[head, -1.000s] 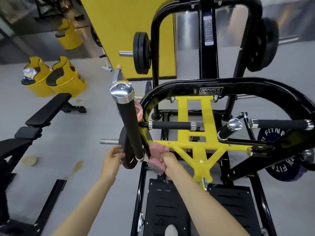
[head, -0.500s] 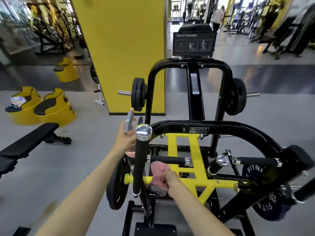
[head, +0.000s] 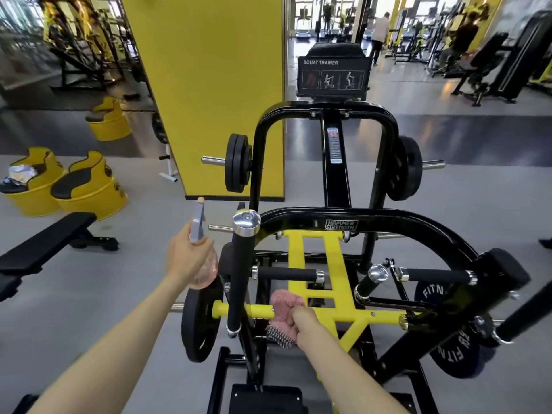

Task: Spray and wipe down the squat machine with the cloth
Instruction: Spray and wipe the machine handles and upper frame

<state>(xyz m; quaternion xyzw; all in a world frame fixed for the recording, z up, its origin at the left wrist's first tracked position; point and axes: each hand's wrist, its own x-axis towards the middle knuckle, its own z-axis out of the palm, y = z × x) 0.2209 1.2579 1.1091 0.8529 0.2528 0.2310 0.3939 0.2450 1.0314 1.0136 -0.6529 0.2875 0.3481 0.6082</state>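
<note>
Landmark: the upright black handle (head: 240,279) with the chrome cap, on the left side of the squat machine (head: 388,219).
Step in hand: wiping, as I judge it. The cloth (head: 285,303) is on the frame and the spray bottle (head: 197,227) is held off to one side.
Cloth: pink and bunched over the yellow crossbar (head: 257,310), just right of the handle's lower end. A grey-patterned corner hangs beneath it.
Right hand (head: 304,319): fingers are curled round the cloth and clutch it against the crossbar. The forearm reaches forward from the bottom edge of view, right of the handle.
Spray bottle: just left of the handle, level with its upper half. It has a clear pinkish body, and the grey spray head stands up above the fist.
Left hand (head: 185,258): wrapped round the bottle's neck and gripping it. I cannot tell whether a finger lies on the trigger. The arm stretches forward from the lower left corner.
Weight plate (head: 198,321): black, left of the handle's foot and below the bottle.
Next move calls for: probably sliding the cloth along the crossbar toward the handle, or turning the left wrist so the nozzle faces the handle's grip before spraying it.
Unknown: the frames do not show which parts are wet or already wiped.
</note>
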